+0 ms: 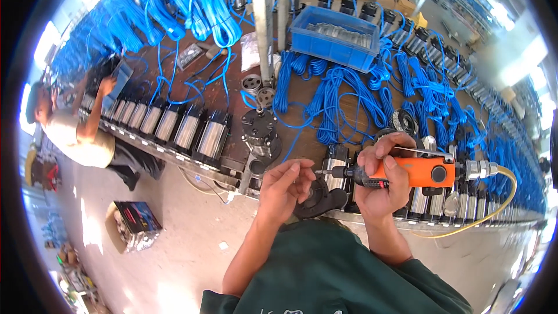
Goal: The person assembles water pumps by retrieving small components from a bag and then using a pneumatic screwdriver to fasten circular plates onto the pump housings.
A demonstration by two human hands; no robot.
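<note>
My right hand is wrapped round an orange air screwdriver, held level with its bit pointing left. A yellow hose runs from the metal fitting at its right end. My left hand is closed in a pinch right by the bit tip; anything between the fingertips is too small to make out. Beneath the tool's front sits a black rounded pump casing at the bench edge. Just left of it, a dark metal pump part stands upright by a grey post.
Silver motor cylinders line the bench's front edge on both sides. Blue cable bundles cover the back, beside a blue crate of metal parts. Another person works at far left. An open box stands on the floor.
</note>
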